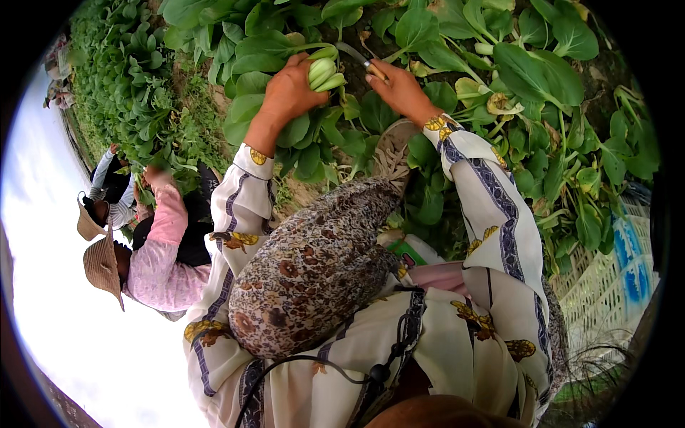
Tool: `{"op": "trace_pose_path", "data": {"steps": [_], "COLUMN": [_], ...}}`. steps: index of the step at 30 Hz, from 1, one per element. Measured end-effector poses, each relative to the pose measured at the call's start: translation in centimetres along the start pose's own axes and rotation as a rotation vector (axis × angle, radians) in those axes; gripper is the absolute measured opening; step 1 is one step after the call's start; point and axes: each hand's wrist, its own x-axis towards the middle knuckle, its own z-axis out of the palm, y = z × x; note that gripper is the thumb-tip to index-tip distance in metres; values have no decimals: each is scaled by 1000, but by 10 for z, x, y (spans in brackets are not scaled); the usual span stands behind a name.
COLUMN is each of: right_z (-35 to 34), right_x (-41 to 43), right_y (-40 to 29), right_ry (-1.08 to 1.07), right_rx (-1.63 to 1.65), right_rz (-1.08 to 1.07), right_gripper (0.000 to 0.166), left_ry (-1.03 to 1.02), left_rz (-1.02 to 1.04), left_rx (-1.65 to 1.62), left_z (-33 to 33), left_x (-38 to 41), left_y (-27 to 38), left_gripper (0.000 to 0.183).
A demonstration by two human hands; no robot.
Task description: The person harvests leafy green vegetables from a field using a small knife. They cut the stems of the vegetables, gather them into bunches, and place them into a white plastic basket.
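Note:
In the head view my left hand (295, 88) is closed around a head of bok choy (324, 73), its pale green stalks facing my right side and its leaves hidden behind the hand. Beside it my right hand (398, 88) grips the wooden handle (377, 71) of a small curved knife. The grey blade (351, 52) points left, its tip close to the stalks; whether they touch I cannot tell. Leafy bok choy plants (417, 29) grow around both hands, some leaves yellowed.
A pale plastic crate (594, 283) with leafy greens at its top stands at the right. Under my arms are my patterned trouser knee and shoe (393, 155). A green and white package (409, 251) lies by my leg. Several people in straw hats (104, 267) are at the left.

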Motion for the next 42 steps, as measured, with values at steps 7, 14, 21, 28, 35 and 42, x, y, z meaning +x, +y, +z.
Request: {"op": "trace_pose_path", "data": {"steps": [7,14,21,28,35,42], "right_z": [-22,-72,-127,-167,-166,-150], "right_x": [7,-34,-59,-71,-80,-78], "right_y": [-15,-47,-89,-72,-109,-97], "right_ry": [-192,18,-45,200,257,239], "right_rx": [-169,507,1018,66,571,685], "right_rz": [45,319,240,157,293,473], "right_gripper": [30,40,28,31,32,29], "left_ry": [8,50,-284,-443,-483,-31], "left_rz": [-24,191,202,197,184,381], "left_rx": [10,-385,-1134,-1195,-1222,-744], "left_z": [0,-33,-47,-34,-33,-16], "left_x": [-3,-20,-19,-11,-18,-26], "left_y": [11,67,111,111,135,158], "left_gripper": [58,61,68,72,74,69]}}
